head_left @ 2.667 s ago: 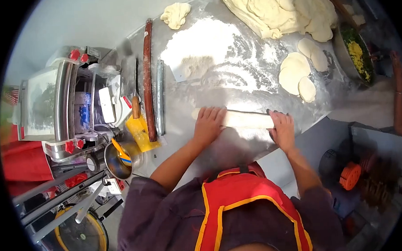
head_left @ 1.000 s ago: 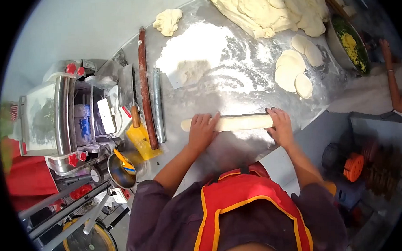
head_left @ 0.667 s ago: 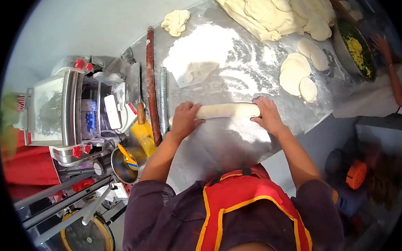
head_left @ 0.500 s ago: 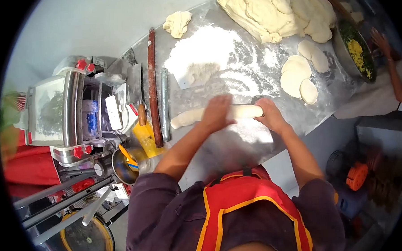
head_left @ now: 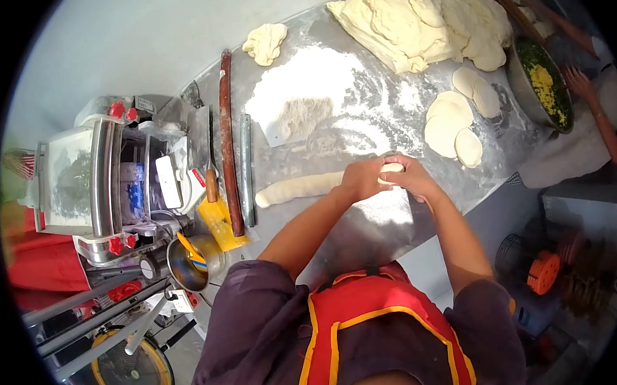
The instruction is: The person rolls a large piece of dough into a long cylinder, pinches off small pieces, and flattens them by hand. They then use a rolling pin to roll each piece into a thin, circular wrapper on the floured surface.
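There on the floury table (head_left: 290, 238), the left hand (head_left: 361, 179) curls at the dough roll's (head_left: 298, 188) right end, its grip hidden, while the right hand (head_left: 412, 177) closes round the tip, with a grey rod (head_left: 247, 167) and red-brown stick (head_left: 229, 148) hemming in the left and flat dough rounds (head_left: 448, 121) lying farther right.

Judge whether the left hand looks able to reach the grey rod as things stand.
Probably yes: the grey rod lies uncovered on the worktop, with only the dough roll between, though the left hand is busy at that roll's end.
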The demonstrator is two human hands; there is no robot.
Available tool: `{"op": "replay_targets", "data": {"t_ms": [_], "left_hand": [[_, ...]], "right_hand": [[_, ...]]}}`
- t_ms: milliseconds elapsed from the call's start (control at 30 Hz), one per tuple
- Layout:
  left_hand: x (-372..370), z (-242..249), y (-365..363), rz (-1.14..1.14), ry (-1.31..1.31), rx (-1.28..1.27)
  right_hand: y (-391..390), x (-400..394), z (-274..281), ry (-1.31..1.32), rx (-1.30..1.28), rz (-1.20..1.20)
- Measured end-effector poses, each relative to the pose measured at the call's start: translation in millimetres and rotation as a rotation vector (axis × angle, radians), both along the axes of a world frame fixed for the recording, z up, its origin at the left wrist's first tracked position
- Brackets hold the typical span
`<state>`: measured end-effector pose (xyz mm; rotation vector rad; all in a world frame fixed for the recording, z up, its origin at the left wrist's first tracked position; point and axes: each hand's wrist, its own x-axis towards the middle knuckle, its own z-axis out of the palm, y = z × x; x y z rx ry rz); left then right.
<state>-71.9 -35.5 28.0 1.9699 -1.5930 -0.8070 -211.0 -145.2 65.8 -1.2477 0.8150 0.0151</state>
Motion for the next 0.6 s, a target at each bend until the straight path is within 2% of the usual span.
{"op": "replay_targets", "data": {"t_ms": [167, 267, 367, 467, 600], "left_hand": [[-13, 14, 2, 0.051, -0.101, 0.003], [-18, 9, 0, 0.116, -0.134, -0.005], [-23, -2, -2, 0.161, -0.157, -0.029], [-23, 5, -6, 0.147, -0.170, 0.033], [-20, 25, -12, 0.084, -0.176, 0.127]], "right_hand": [[13, -1, 5, 0.082, -0.105, -0.071], [13, -1, -10, 0.116, -0.434, 0.011], [20, 9, 21, 0.225, -0.507, 0.002], [20, 10, 21, 0.237, -0.465, -0.036], [10, 4, -10, 0.073, -0.093, -0.220]]}}
